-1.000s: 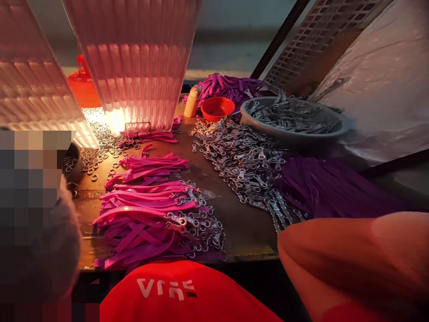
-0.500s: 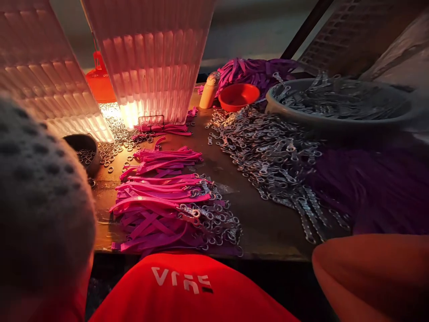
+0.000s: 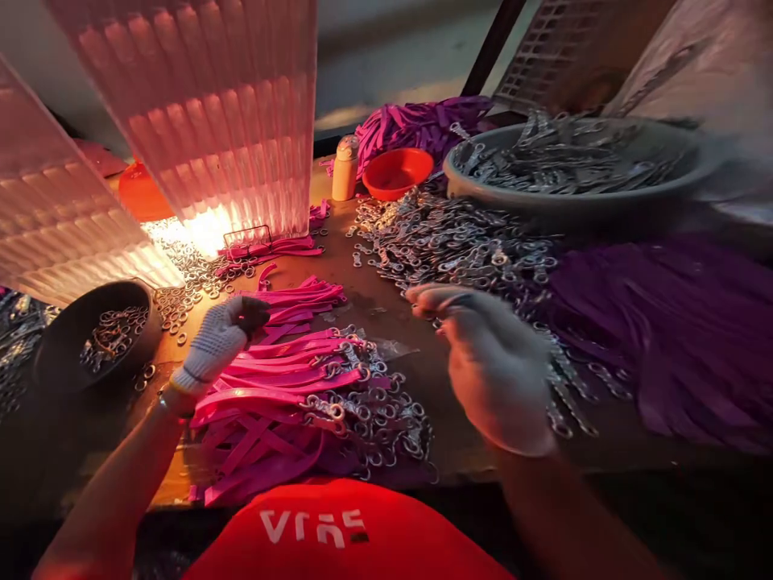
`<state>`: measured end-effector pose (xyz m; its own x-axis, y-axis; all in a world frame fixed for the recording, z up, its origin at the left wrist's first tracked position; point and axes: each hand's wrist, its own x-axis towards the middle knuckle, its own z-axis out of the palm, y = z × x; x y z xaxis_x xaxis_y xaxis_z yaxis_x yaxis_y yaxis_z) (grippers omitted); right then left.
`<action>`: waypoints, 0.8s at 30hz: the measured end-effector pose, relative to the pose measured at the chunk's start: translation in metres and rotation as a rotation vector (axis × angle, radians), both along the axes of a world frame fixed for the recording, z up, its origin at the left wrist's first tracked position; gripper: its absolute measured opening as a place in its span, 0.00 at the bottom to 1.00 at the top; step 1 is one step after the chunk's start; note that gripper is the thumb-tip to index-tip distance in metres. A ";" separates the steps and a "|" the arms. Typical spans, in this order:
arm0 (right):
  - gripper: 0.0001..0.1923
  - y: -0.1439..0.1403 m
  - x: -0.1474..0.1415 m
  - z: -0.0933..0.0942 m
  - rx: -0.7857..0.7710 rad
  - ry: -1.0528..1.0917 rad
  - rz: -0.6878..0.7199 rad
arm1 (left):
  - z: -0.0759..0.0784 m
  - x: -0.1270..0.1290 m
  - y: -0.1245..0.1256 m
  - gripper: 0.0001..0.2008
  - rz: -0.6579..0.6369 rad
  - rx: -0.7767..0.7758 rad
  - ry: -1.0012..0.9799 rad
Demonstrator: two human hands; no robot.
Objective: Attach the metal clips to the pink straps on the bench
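Head camera, looking down on a lamplit workbench (image 3: 435, 403): a person in knitted work gloves sits over heaps of pink straps (image 3: 271, 387) and metal clasps (image 3: 447, 250). The left hand (image 3: 214, 342) rests on the upper edge of the strap pile, its fingers (image 3: 247, 310) curled together over the strap ends; whether they actually pinch one cannot be told. The right hand (image 3: 489, 362) hovers at the near edge of the clasp heap, fingertips (image 3: 431, 298) drawn close together; anything between them is too small and blurred to make out. The straps lie with their long axis across the bench, ringed metal ends pointing right. White lettering on the red cloth (image 3: 314, 528) at the bottom edge appears upside down and cannot be read. A dark bowl of rings (image 3: 90, 338) sits just left of the left hand.
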<state>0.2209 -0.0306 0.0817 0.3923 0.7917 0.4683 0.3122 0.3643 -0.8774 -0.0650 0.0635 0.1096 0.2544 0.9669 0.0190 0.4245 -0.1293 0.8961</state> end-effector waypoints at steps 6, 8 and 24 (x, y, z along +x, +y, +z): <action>0.17 0.027 0.010 -0.095 -0.418 0.443 0.077 | -0.068 0.013 0.092 0.11 -0.154 0.163 0.545; 0.19 0.029 0.011 -0.114 -0.481 0.485 0.091 | -0.075 0.026 0.118 0.12 -0.152 0.186 0.596; 0.20 0.041 0.008 -0.129 -0.563 0.205 0.047 | -0.088 0.144 0.177 0.12 -0.321 0.025 0.880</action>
